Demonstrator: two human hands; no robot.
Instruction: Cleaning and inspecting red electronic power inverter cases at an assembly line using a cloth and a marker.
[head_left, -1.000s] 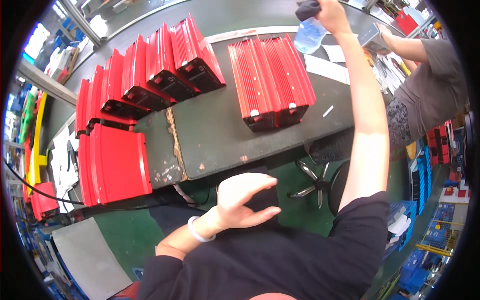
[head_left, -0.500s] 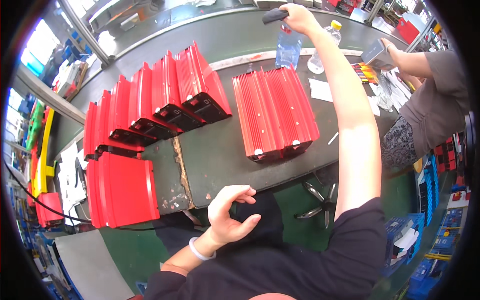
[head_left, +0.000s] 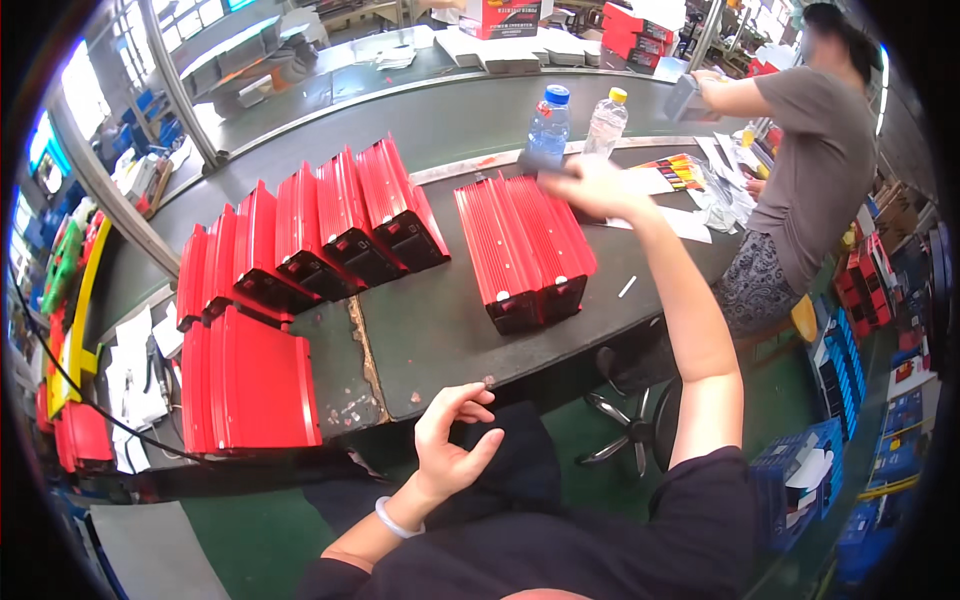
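Right hand's fingers (head_left: 574,188) grip a dark thing (head_left: 540,162), perhaps cloth; left fingers (head_left: 456,400) curl, parted.

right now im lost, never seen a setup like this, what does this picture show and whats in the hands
No machine here: the view comes from a fisheye camera worn on the head of someone working bare-handed, looking down. On the dark bench stand red cases, a row at left and a pair nearer the right hand, with two bottles beyond the pair. The right hand has a dark item in its grip, too blurred to name; the left hand is empty.
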